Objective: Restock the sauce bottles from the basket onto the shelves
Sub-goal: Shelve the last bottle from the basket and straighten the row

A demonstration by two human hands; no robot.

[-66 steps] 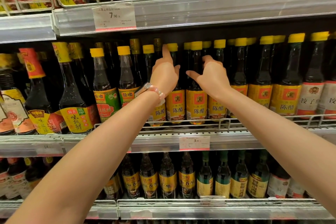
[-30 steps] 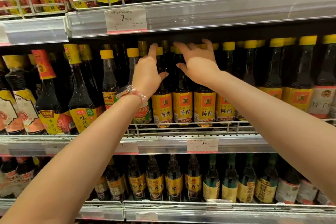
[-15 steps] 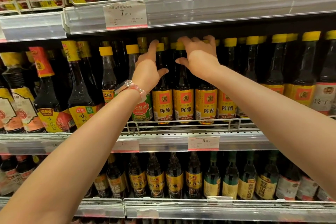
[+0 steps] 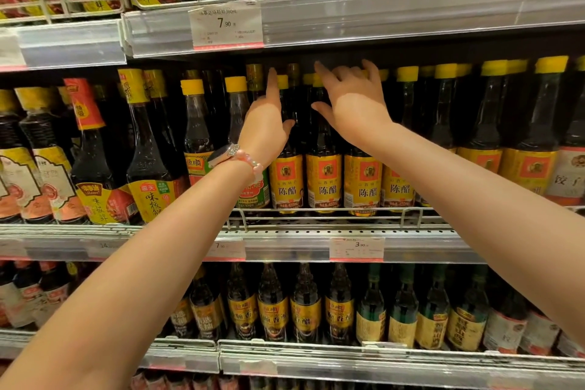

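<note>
Dark vinegar bottles (image 4: 324,180) with yellow caps and yellow-red labels stand in a row on the middle shelf (image 4: 316,231). My left hand (image 4: 267,127), with a beaded bracelet at the wrist, is raised in front of the leftmost of these bottles, index finger pointing up beside a cap, thumb against a bottle neck. My right hand (image 4: 351,101) hovers at the bottle tops with its fingers spread over the caps, holding nothing. The basket is out of view.
The shelf above (image 4: 348,19) carries a 7.90 price tag (image 4: 226,25) and leaves little room over the caps. Soy sauce bottles (image 4: 148,161) fill the left side. A wire rail (image 4: 332,212) guards the shelf front. More bottles (image 4: 304,310) fill the lower shelf.
Both hands have moved left and up from the bottle necks to the caps. The right hand's fingers have spread and lifted a little off the caps since half a second ago.
</note>
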